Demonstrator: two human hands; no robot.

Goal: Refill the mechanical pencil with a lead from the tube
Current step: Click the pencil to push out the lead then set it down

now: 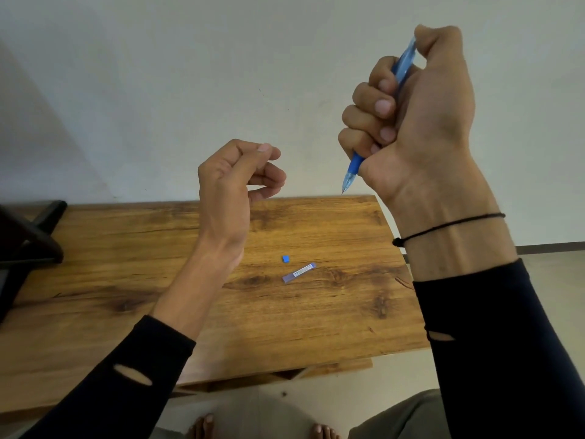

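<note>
My right hand is raised high above the table, fisted around a blue mechanical pencil whose tip points down; my thumb sits on its top end. My left hand hovers lower and to the left, fingers loosely curled with thumb and forefinger near each other; whether it pinches a lead I cannot tell. On the wooden table lies the clear lead tube, and its small blue cap rests just beyond it.
A black stand occupies the table's left end. The table's right edge runs just under my right wrist. A pale wall rises behind the table, and my knees and bare toes show below its front edge.
</note>
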